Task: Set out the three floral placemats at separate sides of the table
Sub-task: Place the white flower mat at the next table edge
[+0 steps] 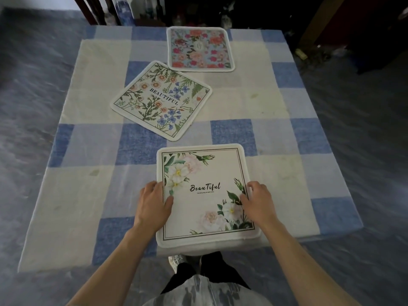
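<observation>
Both hands pinch the near mat at its side edges: our left hand [152,202] has its thumb on top and fingers curled at the left border, and our right hand [257,200] does the same opposite. What we hold is the white square cloth placemat with pale roses and a "Beautiful" script [204,193], squared to the near edge of the blue-and-white checked table [287,151]. The pink-and-red flowered placemat [199,48] sits at the far side. The wildflower placemat with green sprigs [161,100] lies skewed mid-table — we judge it needs carrying to a free side next.
</observation>
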`<control>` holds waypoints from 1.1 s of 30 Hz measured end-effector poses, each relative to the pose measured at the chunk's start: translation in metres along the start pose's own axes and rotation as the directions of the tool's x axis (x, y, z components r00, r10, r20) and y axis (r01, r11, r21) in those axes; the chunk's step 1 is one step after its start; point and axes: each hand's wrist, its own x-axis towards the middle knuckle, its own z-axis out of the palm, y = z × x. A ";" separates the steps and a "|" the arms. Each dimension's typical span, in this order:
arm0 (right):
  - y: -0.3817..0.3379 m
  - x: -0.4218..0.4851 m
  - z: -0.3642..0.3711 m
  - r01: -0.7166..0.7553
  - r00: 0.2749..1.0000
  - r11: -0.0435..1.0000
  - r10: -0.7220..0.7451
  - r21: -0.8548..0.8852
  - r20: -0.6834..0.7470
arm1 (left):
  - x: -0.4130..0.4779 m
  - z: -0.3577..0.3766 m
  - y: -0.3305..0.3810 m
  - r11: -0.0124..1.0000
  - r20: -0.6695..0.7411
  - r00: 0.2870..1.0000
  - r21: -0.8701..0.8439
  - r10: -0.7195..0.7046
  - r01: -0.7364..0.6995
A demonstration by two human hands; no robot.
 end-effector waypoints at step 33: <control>0.011 0.006 0.005 -0.129 0.984 0.991 0.133 0.042 -0.121 | 0.012 0.003 0.000 0.985 -0.235 0.966 -0.157 -0.103 0.067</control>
